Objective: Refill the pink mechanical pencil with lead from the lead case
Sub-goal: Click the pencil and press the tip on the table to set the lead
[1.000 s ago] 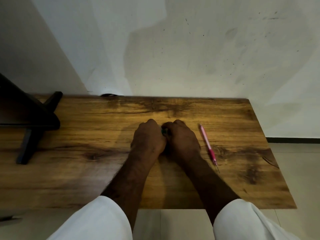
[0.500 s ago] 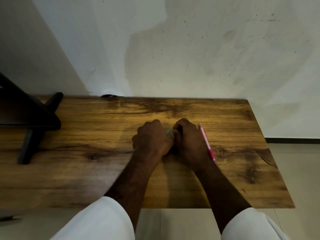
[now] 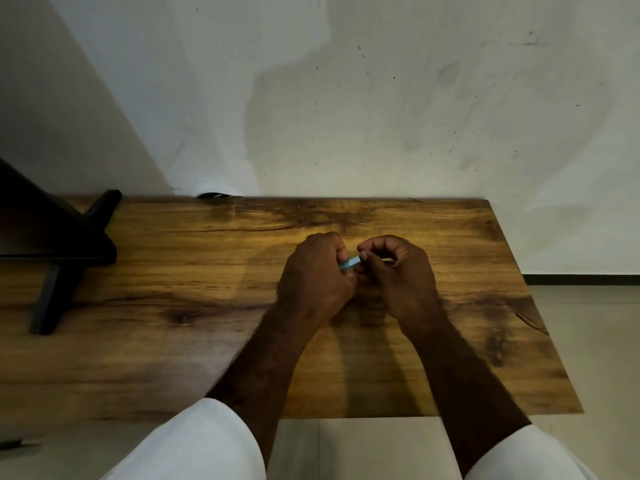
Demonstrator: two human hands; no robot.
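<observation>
Over the wooden table (image 3: 207, 271), left hand (image 3: 311, 278) and right hand (image 3: 401, 275) pinch a pale-blue lead case (image 3: 349, 263).

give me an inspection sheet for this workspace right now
surface: wooden table, dark knots in the grain
job's things: lead case, pale blue, held between both hands; pencil not in view
clutter: black stand on the table's left end
hands: left hand grips the lead case; right hand pinches its end
cables: dark thing at the table's back edge, perhaps a cable, cannot tell
surroundings: scuffed white wall; tiled floor
</observation>
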